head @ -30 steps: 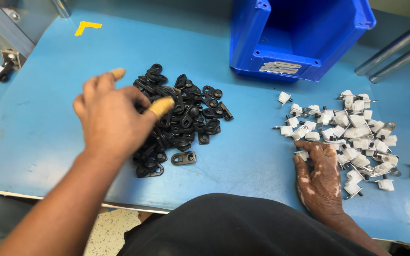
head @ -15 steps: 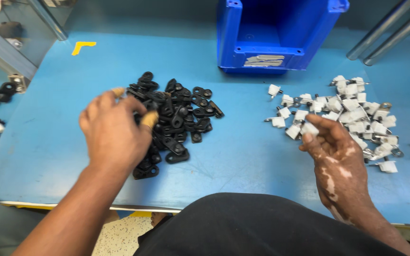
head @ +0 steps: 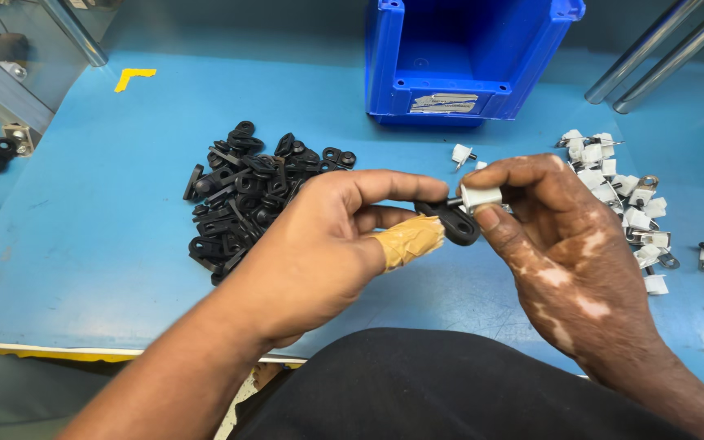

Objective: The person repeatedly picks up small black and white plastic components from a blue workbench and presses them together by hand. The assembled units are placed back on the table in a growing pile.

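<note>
- Pinching a black plastic link [head: 454, 222] in my left hand [head: 319, 244], above the blue table [head: 107, 204].
- Gripping a white pin clip [head: 480, 196] in my right hand [head: 564, 244]; misaligned, its pin could miss the link's hole and slip free.

- We are at a bench in a small-parts assembly workshop, not a home or an office.
- We take the blue storage bin [head: 466, 57] as our landmark: an open-fronted plastic parts bin with a label on its lip, standing on a blue worktop [head: 107, 204].
- Left of and nearer than the bin we see a heap of identical black plastic clips [head: 246, 191], loose in bulk.
- Right of the bin we see a heap of small white plugs with metal pins [head: 621, 204].
- Far left of the bin we find a yellow corner marking [head: 134, 77]; right of it, metal rails [head: 653, 53].
</note>
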